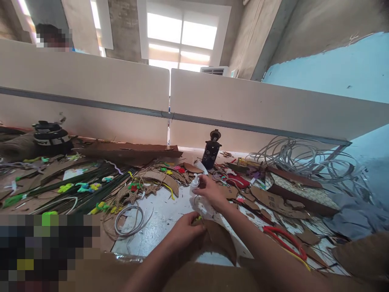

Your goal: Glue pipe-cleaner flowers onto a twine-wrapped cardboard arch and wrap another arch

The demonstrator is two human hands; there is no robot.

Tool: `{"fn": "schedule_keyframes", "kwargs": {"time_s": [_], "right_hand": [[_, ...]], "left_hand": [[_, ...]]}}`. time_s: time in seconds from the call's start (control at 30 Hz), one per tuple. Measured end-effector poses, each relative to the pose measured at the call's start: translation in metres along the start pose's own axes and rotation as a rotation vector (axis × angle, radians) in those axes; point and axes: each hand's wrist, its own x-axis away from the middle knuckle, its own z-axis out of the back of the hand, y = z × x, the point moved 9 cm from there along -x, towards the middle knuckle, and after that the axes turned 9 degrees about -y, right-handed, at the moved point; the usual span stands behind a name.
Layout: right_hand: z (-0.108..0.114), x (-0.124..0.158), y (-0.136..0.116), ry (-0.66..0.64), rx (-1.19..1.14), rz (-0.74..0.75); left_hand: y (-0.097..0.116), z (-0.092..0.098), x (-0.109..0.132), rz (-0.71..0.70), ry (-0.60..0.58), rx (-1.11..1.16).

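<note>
The right hand point(209, 191) has its fingers closed about the upper part of a small white plastic bottle with a nozzle top point(195, 181), which is over the middle of the white, crumb-strewn tabletop point(158, 221). Nearer the person and apart from it, the left hand point(189, 227) pinches one end of a curved brown cardboard crescent point(221, 240), whose broad part reaches out to the right, close to the table's near edge. A bit of yellow-green material point(198, 218) shows at the left fingertips (too little of it is visible to say what it is). Left of that hand lies a coil of pale, thin cord point(129, 221); beyond the coil, a brown star-shaped piece point(152, 188) sits beside a curved, cord-covered brown band bearing coloured flowers point(165, 170). A black bottle with its lid flipped up point(210, 154) stands behind the right hand. Off to the right are a bent red fuzzy strip point(287, 241) and a brown-and-beige patterned bag point(299, 190).
</note>
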Motion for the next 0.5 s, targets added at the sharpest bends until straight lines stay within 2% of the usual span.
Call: {"fn": "schedule_keyframes", "kwargs": {"time_s": [0.1,0.2,0.5], "right_hand": [[-0.014,-0.022,0.012,-0.020,0.118,0.004],[-0.019,-0.032,0.024,-0.028,0.224,-0.011],[-0.009,-0.022,0.026,-0.014,0.398,-0.024]], "left_hand": [[0.000,0.003,-0.001,-0.015,0.009,-0.022],[0.002,0.002,-0.001,-0.023,0.000,-0.048],[0.008,-0.005,0.005,-0.008,-0.001,0.038]]}}
